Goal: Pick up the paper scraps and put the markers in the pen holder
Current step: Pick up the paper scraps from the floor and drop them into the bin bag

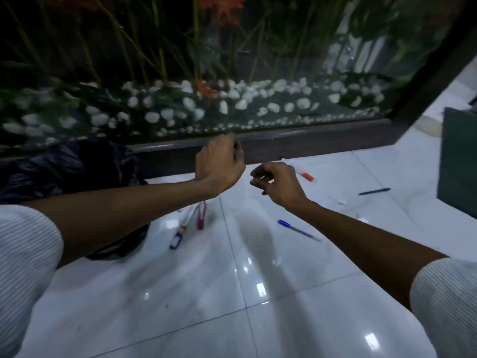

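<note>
Head view shows the markers scattered over a glossy white tiled floor (pixel 258 293). Nearest the right hand (pixel 280 180) is a red-capped marker (pixel 304 174), lying just beyond and to the right of its knuckles, close to the dark plinth (pixel 309 143) of a glass planter wall; its long axis slants from upper left down to lower right, red cap at the lower right end. I judge this the likeliest next target, since the right hand is plainly the nearer one and needs only a short reach forward and to its own right.

Two more markers, a red-capped one (pixel 201 215) and a blue-capped one (pixel 178 235), lie side by side beneath the left forearm, long axes running roughly toward and away from the person, just beside a black plastic bag (pixel 72 166) at the left. A blue-capped pen (pixel 299 230) lies under the right forearm, slanting down to the right, and a dark blue pen (pixel 374 191) lies farther right, almost level. Small white paper scraps (pixel 342 202) sit near that pen, well apart from both hands.

The right grip is loosely curled, thumb and forefinger close together; something pale may be pinched there, but blur hides it and I cannot tell. The left hand (pixel 219 161) hangs above the floor with fingers curled inward and away from the camera; whether it holds scraps cannot be told. No pen holder can be identified; a dark green box (pixel 459 161) stands at the right edge.
</note>
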A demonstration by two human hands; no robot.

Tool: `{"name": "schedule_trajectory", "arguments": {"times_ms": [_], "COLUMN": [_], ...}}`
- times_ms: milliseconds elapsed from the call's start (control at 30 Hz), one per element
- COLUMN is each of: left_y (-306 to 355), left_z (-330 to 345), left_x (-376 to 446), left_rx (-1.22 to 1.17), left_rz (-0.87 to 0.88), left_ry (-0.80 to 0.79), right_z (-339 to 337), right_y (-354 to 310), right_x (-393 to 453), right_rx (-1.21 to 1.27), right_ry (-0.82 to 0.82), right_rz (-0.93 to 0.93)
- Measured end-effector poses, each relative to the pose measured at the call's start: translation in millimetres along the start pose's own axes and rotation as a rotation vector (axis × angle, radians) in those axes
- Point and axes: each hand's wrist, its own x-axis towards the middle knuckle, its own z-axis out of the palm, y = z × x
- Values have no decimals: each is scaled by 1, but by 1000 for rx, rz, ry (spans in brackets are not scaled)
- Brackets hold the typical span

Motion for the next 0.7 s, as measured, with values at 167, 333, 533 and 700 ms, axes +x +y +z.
{"name": "schedule_trajectory", "arguments": {"times_ms": [167,333,533,700], "left_y": [27,38,47,57], "left_z": [65,137,208,238], "left_x": [1,0,28,38], "left_rx": [-6,58,203,274], "left_rz": [99,167,129,119], "left_ry": [-293,-581,-814,-1024], "right_z": [-47,-70,-113,-120], "right_y": [70,119,172,207], "right_x": [-10,-11,-24,-46], "right_rx": [-245,-454,-602,-659], "right_ry": [-57,-175,-204,-272], "right_rz": [142,239,508,822]}}
